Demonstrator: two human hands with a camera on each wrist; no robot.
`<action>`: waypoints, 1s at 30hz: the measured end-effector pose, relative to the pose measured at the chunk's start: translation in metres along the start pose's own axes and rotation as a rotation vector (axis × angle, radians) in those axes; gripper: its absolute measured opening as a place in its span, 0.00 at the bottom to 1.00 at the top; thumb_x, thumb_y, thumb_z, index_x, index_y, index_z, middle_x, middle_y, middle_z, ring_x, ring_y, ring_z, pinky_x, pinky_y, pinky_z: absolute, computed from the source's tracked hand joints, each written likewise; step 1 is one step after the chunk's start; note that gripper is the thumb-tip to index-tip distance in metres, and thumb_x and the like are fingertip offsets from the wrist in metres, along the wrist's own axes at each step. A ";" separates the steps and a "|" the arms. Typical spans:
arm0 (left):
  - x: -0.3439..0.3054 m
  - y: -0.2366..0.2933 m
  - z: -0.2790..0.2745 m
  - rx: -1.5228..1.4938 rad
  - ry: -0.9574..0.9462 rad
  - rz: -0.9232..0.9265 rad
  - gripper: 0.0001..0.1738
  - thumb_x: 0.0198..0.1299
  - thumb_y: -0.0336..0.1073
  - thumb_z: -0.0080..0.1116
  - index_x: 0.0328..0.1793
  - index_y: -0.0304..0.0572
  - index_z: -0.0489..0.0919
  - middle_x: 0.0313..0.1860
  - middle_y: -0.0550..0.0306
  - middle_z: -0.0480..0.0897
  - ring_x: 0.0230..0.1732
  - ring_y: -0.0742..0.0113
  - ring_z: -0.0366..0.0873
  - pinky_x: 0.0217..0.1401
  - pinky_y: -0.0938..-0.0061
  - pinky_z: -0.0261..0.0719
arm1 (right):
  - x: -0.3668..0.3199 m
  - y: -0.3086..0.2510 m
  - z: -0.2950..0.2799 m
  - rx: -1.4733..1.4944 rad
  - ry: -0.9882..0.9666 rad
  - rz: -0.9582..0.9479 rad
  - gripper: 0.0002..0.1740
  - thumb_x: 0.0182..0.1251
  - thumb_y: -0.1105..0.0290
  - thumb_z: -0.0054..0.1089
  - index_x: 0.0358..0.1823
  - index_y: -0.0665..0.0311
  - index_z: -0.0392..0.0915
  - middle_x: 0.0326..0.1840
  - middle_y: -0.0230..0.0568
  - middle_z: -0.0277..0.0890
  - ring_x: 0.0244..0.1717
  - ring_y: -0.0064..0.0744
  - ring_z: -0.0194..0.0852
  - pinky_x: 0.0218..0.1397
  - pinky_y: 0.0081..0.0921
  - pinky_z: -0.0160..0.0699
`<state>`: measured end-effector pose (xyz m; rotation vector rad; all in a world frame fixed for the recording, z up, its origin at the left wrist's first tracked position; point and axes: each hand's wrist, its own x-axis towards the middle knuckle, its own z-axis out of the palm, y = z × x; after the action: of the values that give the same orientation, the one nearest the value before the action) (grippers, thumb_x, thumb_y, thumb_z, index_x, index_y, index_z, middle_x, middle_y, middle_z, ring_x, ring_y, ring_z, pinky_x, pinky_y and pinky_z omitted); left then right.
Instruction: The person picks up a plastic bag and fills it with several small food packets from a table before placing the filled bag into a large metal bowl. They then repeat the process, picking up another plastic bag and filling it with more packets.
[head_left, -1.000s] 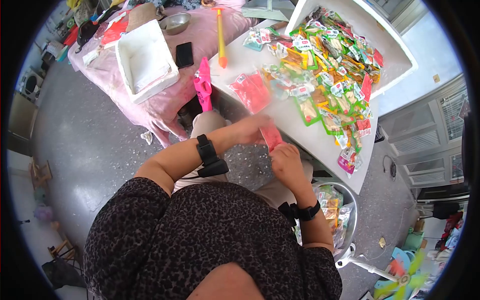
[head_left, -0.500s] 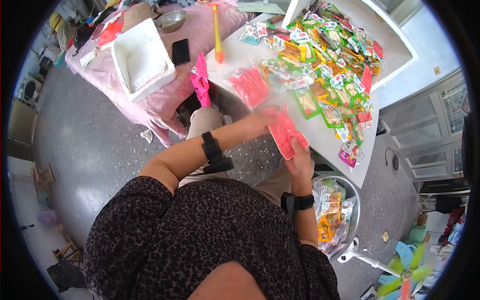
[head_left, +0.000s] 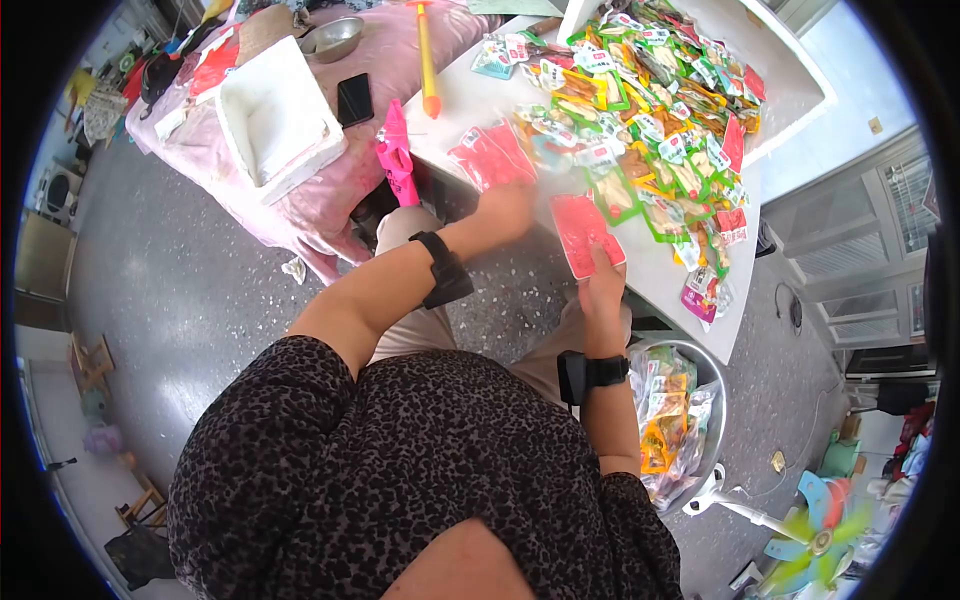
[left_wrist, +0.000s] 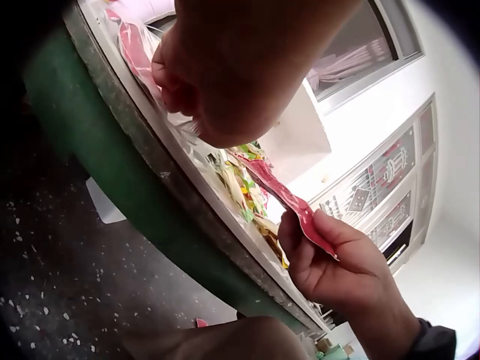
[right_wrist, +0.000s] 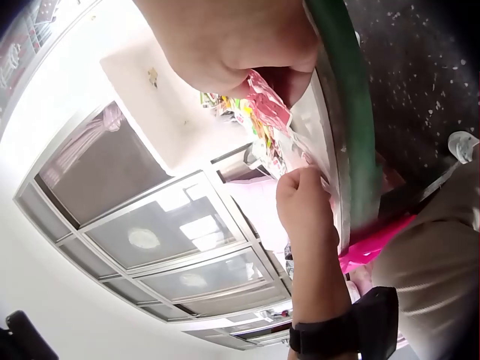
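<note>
My right hand pinches a flat red packet by its lower end, thumb on top, over the table's near edge. In the left wrist view the packet is seen nearly edge-on, slanting up from the right fingers. My left hand is curled and blurred, just in front of several red packets lying together on the table. The right wrist view shows the left hand as a fist; whether something small is inside it, I cannot tell.
Many coloured food packets are spread over the white table, some inside a tipped white foam box. A metal basin of packets stands below at right. To the left, a pink-covered surface holds another foam box and a phone.
The left hand has left the red packet and moved left and up towards the red packets on the table. The right hand has raised its packet slightly, turning its flat face up.
</note>
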<state>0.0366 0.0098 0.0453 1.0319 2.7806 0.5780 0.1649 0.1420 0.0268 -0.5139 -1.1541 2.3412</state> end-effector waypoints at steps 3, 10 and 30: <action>0.001 -0.006 0.005 -0.097 0.085 0.023 0.13 0.49 0.36 0.41 0.40 0.41 0.70 0.38 0.47 0.73 0.38 0.50 0.73 0.38 0.62 0.71 | 0.002 0.000 0.012 -0.020 -0.016 0.025 0.13 0.56 0.80 0.43 0.44 0.72 0.64 0.42 0.44 0.69 0.42 0.33 0.70 0.44 0.27 0.72; -0.013 0.009 -0.011 -0.085 0.226 0.124 0.10 0.49 0.34 0.42 0.36 0.40 0.70 0.34 0.46 0.74 0.35 0.50 0.73 0.34 0.61 0.72 | 0.027 0.007 0.030 0.026 -0.231 0.219 0.12 0.56 0.79 0.43 0.43 0.72 0.65 0.42 0.44 0.69 0.43 0.36 0.70 0.44 0.31 0.72; -0.023 -0.005 -0.002 0.032 0.403 0.369 0.08 0.43 0.34 0.49 0.32 0.44 0.72 0.29 0.53 0.73 0.30 0.54 0.73 0.31 0.65 0.71 | 0.065 0.030 0.069 -0.087 -0.107 0.353 0.08 0.51 0.81 0.43 0.34 0.67 0.66 0.31 0.39 0.69 0.29 0.30 0.69 0.25 0.26 0.71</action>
<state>0.0510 -0.0091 0.0450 1.6140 2.9486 0.8738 0.0687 0.1191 0.0339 -0.6774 -1.3078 2.6535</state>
